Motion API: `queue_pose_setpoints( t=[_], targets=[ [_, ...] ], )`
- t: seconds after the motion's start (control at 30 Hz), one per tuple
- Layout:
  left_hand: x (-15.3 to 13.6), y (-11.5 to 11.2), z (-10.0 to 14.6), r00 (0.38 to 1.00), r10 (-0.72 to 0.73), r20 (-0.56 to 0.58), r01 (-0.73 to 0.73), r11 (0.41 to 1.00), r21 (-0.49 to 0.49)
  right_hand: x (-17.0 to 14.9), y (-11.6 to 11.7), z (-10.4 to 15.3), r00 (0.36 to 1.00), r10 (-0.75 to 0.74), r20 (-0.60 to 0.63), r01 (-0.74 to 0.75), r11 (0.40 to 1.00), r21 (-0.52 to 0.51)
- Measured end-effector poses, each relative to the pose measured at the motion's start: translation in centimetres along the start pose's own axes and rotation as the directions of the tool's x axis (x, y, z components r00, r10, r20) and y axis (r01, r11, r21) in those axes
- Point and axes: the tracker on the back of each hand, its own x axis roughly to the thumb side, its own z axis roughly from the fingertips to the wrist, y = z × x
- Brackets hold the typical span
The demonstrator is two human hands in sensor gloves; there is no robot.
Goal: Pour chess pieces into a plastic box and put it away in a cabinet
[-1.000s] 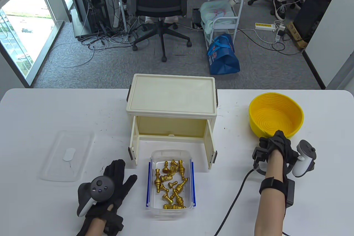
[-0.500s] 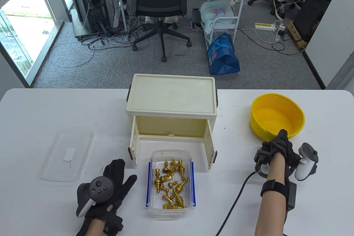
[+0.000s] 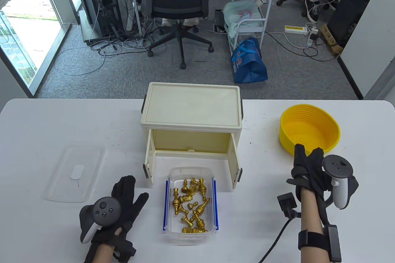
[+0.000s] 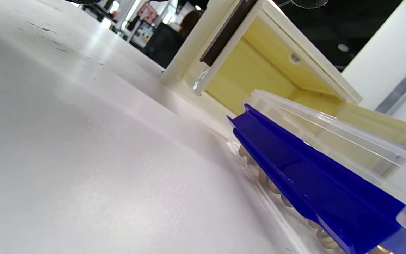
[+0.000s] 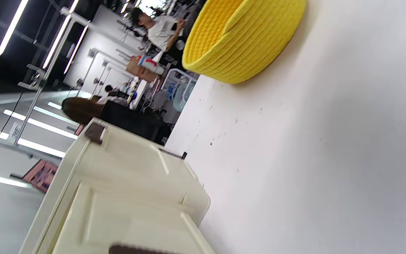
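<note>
A clear plastic box (image 3: 190,173) with blue side clips holds several gold chess pieces (image 3: 191,204) and stands in front of the cream cabinet (image 3: 191,105), whose two doors are open. The box's blue clip (image 4: 305,176) fills the left wrist view. The clear lid (image 3: 74,173) lies flat at the left. My left hand (image 3: 128,193) rests open and flat on the table just left of the box. My right hand (image 3: 305,159) lies open and empty on the table just in front of the empty yellow basket (image 3: 310,132), which also shows in the right wrist view (image 5: 238,38).
The white table (image 3: 61,121) ends at a far edge behind the cabinet. A black sensor module (image 3: 287,203) on a cable lies left of my right forearm. An office chair (image 3: 179,7) and a blue bag (image 3: 248,62) stand on the floor beyond.
My right hand let go of the yellow basket's rim, turned palm down and drew back toward me. My left hand slid slightly left and back. The basket stays on the table.
</note>
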Motion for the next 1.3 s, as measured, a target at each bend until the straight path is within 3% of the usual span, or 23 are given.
queue_pose_setpoints(
  t=[0.1, 0.2, 0.43, 0.63, 0.83, 1.17, 1.3],
  targets=[
    [0.0, 0.0, 0.1, 1.000, 0.015, 0.007, -0.015, 1.000, 0.005, 1.5, 1.8, 2.1, 0.975, 0.177, 0.133, -0.182, 0.983, 0.020],
    [0.1, 0.0, 0.2, 1.000, 0.019, 0.011, -0.019, 1.000, 0.004, 2.6, 3.5, 4.0, 0.910, 0.328, 0.255, -0.347, 0.937, 0.030],
    [0.0, -0.1, 0.2, 1.000, 0.023, 0.018, -0.023, 1.000, 0.002, 3.0, 7.6, 6.3, 0.768, 0.515, 0.380, -0.573, 0.818, 0.049],
    [-0.1, -0.2, 0.3, 1.000, 0.011, 0.022, -0.011, 1.000, 0.002, 1.0, 11.0, 6.3, 0.682, 0.643, 0.349, -0.686, 0.727, 0.000],
    [0.1, -0.1, 0.3, 0.999, -0.030, 0.029, 0.030, 1.000, 0.010, -1.9, 13.7, 5.5, 0.676, 0.645, 0.356, -0.696, 0.718, 0.020],
    [1.3, -0.3, 0.6, 0.988, -0.146, 0.054, 0.146, 0.989, 0.003, -3.6, 14.9, 5.4, 0.589, 0.748, 0.308, -0.790, 0.612, 0.023],
    [2.5, 0.2, 1.1, 0.968, -0.246, 0.054, 0.244, 0.969, 0.046, -3.7, 14.7, 5.5, 0.592, 0.739, 0.321, -0.785, 0.619, 0.023]
  ],
)
